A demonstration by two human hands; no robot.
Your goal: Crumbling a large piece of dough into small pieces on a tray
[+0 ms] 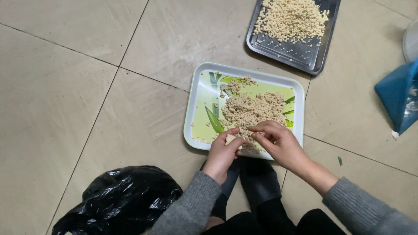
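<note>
A white-rimmed tray (pixel 198 93) with a green leaf pattern lies on the tiled floor and holds a heap of small beige kernels (pixel 252 109). My left hand (pixel 224 152) is at the tray's near edge, its fingers closed on a pale piece (pixel 230 139). My right hand (pixel 278 143) is beside it, fingertips pinched on the same heap, touching the left hand's fingers. Both sleeves are grey.
A metal tray (pixel 300 54) with a pile of lighter round kernels (pixel 291 17) sits beyond the green tray. A crumpled black plastic bag (pixel 122 200) lies at the near left. A blue bag (pixel 398 98) is at the right edge. My dark shoes are under the hands.
</note>
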